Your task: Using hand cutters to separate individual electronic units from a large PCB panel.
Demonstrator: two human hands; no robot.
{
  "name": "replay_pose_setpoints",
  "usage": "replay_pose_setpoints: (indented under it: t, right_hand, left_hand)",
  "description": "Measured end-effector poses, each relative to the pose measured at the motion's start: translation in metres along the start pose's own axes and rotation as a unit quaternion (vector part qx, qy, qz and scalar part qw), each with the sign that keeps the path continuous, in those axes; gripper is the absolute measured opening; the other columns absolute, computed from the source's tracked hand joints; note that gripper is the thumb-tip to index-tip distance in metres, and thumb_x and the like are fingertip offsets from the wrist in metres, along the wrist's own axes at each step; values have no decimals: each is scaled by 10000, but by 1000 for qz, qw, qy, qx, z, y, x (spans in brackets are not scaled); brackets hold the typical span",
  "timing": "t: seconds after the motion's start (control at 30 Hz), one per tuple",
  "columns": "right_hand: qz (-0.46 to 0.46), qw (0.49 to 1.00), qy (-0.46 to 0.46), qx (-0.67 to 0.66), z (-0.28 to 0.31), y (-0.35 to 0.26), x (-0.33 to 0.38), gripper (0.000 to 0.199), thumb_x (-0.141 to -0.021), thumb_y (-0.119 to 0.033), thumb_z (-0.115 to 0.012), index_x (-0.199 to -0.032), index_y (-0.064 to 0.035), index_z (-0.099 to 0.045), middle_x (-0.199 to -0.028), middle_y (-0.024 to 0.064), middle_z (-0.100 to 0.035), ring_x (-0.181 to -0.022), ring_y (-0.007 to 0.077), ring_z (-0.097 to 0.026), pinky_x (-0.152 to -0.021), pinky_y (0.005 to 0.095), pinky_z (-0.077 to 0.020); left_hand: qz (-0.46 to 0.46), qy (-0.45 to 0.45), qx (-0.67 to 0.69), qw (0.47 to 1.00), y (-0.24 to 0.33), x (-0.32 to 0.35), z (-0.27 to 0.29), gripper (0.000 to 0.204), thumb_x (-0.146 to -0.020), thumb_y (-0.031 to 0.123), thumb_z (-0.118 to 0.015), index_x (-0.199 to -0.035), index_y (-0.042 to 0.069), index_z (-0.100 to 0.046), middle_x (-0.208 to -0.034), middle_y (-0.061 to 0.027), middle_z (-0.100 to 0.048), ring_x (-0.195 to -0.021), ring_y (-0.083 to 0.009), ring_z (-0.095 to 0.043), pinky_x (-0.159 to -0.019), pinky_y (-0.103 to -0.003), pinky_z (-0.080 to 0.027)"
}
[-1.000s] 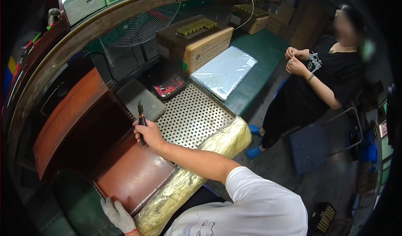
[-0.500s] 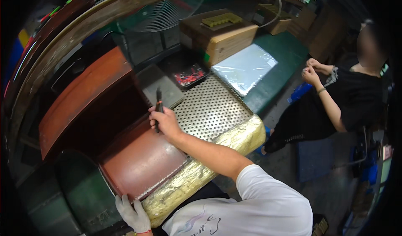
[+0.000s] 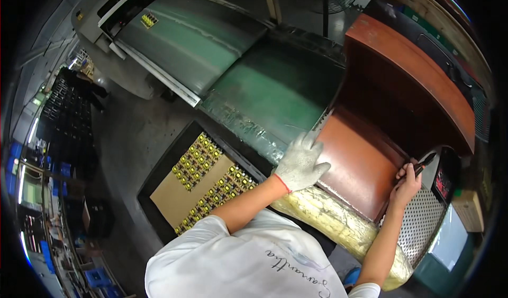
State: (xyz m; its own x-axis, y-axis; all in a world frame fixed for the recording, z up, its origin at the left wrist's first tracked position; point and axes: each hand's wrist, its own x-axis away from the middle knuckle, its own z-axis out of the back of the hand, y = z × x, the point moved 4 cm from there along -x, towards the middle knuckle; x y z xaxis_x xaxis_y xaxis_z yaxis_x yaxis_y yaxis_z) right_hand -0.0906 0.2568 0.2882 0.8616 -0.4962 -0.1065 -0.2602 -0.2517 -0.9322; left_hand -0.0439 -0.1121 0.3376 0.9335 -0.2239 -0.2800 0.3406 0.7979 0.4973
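We see a grey machine point(image 3: 174, 28) at the top, feeding onto a green belt point(image 3: 275, 89) that runs down toward us. To the right of the belt stands a reddish-brown hood point(image 3: 418, 81), arched over a reddish-brown plate point(image 3: 360, 160). Along the near edge of the worktop runs a strip of gold foil point(image 3: 328, 218), ending below a perforated metal panel point(image 3: 423, 224) at the right.

On the floor to the left lies a black tray point(image 3: 159, 184) holding a cardboard sheet point(image 3: 182, 195) with rows of small yellow-and-black parts point(image 3: 198, 160).

Our left hand point(image 3: 300, 163), in a white knit glove, lies flat with fingers spread on the left corner of the plate, where it meets the belt. It grips nothing.

Our right hand point(image 3: 407, 179), bare, is closed round a dark tool point(image 3: 423, 166). The tool points up and right at the right edge of the plate, under the rim of the hood and just beside the panel.
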Motion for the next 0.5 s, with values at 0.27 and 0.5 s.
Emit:
replay_pose_setpoints:
  t: [0.27,0.5]
  right_hand:
    - [-21,1000,-17,-2,31,13,-18,212,-1071,-102,-637,-1252,9,-641,-806,-33,-545,-644,64,-473,-541,235,-355]
    - [12,999,-23,35,26,12,-15,231,-1082,-106,-626,-1272,25,-632,-822,-17,-550,-682,77,-507,-591,243,-407]
  left_hand:
    - [15,-4,-9,1000,-5,5,-14,536,-937,415,-725,-1221,-32,-649,-1476,-298,-527,-1411,-513,-459,-1204,-561,-415]
    - [-4,-2,6,1000,-8,10,-7,564,-918,438,-740,-1215,-39,-681,-1440,-303,-534,-1334,-441,-504,-1147,-545,-450]
